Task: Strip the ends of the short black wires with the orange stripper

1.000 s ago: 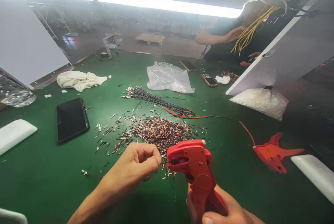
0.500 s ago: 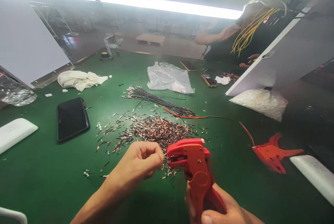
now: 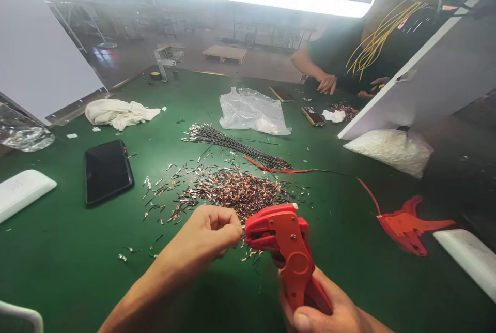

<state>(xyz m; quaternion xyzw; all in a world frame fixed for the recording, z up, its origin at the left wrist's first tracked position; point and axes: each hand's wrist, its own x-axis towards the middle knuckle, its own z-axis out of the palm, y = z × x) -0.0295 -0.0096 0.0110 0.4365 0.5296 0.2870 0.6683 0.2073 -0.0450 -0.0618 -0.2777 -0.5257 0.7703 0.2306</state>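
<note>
My right hand is wrapped round the handles of a red wire stripper, its jaws pointing left. Right beside those jaws, my left hand is closed in a pinch. A thin black wire is in its fingertips, mostly hidden by the hand. Just beyond both hands lies a heap of short black and copper wire scraps. Behind the heap, a bundle of black wires with bright ends rests on the green table.
A second red wire stripper with a red cord lies at right. Around are a black phone, a white cloth, a clear plastic bag and a filled bag. Across the table is another person's hand.
The stripper has shifted slightly left and up, and its jaw gap looks narrower. My left hand has barely moved. The other person's raised arm has come down toward the table.
</note>
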